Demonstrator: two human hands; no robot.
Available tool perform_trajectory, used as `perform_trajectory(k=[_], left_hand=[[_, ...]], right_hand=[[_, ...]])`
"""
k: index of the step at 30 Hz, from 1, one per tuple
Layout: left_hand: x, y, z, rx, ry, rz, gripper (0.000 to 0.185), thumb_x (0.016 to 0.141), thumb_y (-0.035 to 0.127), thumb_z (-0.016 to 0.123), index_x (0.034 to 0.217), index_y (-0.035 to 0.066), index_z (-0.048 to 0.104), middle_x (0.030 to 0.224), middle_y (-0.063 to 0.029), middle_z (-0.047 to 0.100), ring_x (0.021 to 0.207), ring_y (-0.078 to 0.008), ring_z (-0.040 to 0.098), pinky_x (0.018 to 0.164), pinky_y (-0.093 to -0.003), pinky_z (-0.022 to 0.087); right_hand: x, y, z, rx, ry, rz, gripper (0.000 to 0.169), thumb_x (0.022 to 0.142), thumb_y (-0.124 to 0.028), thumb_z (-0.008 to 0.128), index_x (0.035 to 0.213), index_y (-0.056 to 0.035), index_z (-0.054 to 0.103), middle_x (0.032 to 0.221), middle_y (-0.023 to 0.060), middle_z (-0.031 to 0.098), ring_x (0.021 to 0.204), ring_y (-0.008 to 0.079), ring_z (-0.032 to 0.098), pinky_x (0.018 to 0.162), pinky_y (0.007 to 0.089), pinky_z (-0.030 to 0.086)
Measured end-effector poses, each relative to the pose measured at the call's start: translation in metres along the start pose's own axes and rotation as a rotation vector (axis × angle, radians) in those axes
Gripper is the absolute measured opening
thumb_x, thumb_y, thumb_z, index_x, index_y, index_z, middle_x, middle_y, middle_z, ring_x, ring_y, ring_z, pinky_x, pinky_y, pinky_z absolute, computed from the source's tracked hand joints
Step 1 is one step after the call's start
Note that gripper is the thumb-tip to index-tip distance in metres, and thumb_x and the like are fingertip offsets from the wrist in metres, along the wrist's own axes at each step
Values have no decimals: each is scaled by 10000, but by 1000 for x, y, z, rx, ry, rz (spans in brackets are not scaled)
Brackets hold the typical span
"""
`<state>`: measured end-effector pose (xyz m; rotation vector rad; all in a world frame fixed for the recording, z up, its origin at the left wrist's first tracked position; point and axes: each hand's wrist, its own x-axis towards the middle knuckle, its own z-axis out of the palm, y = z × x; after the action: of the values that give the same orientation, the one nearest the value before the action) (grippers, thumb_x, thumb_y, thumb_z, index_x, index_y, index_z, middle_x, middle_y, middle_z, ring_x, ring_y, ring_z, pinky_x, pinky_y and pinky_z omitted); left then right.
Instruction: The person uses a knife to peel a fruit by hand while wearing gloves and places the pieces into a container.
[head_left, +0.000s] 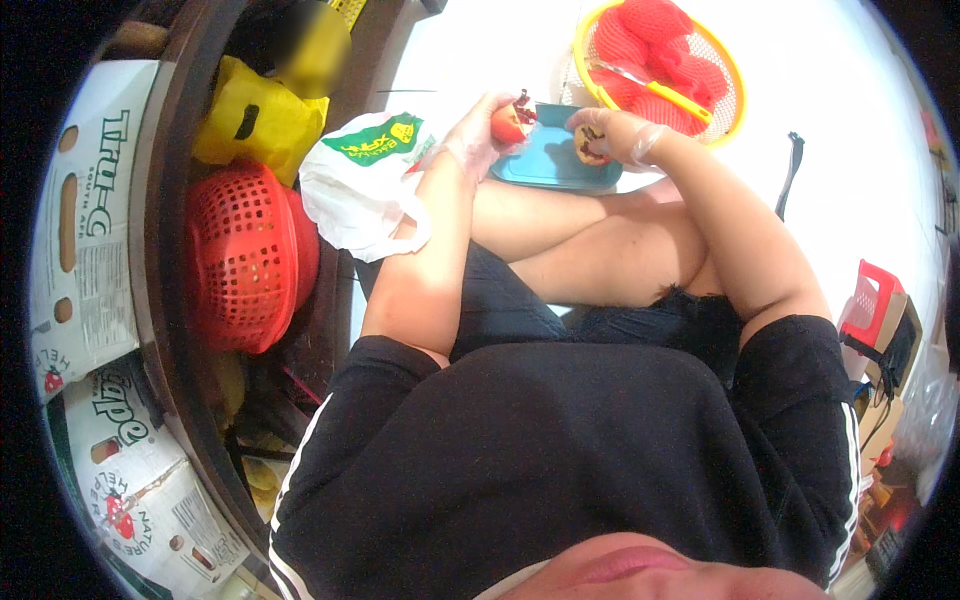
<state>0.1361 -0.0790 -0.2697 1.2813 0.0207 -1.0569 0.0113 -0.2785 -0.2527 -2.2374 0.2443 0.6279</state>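
Note:
My left hand (478, 139), in a thin transparent plastic glove, grips a red-skinned pomegranate piece (510, 129) with dark seeds showing at its broken top edge. My right hand (613, 129), gloved the same way, holds another pomegranate piece (587, 152); its pale flesh and dark seeds face the middle. Both pieces are apart from each other, over or beside a blue plastic tray (551, 172) on the white floor before my crossed legs. What lies deeper in the tray is hard to make out.
A yellow-rimmed basket (739, 105) holds several fruits in red foam nets (622, 37), with a yellow-handled knife or peeler (679, 101) on top. A white plastic bag (352, 202) lies by my left forearm. Left stand red colanders (244, 255), a yellow bag (259, 124) and printed cartons (94, 285).

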Motion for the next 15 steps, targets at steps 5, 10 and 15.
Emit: perform_trajectory(k=[5, 10, 15], left_hand=[[3, -6, 2, 11, -133, -33, 352, 904, 350, 554, 1091, 53, 582, 1015, -102, 647, 863, -206, 635, 680, -361, 547], [2, -7, 6, 13, -110, -120, 340, 904, 362, 555, 1076, 70, 584, 992, -88, 654, 829, -192, 646, 671, -350, 560], [-4, -8, 17, 31, -79, -128, 361, 960, 358, 469, 1152, 60, 541, 1039, -108, 649, 882, -212, 655, 651, -357, 577]], right_hand=[[4, 12, -2, -204, -43, 18, 428, 877, -35, 593, 1282, -157, 528, 1193, 153, 599, 1092, 296, 590, 945, 364, 465], [2, 21, -9, -250, -68, 15, 401, 876, -38, 594, 1257, -148, 536, 1185, 152, 597, 1097, 294, 589, 950, 368, 469], [-6, 16, -17, -146, -20, 60, 391, 879, -50, 599, 1253, -144, 532, 1191, 143, 592, 1102, 279, 585, 957, 359, 464]])
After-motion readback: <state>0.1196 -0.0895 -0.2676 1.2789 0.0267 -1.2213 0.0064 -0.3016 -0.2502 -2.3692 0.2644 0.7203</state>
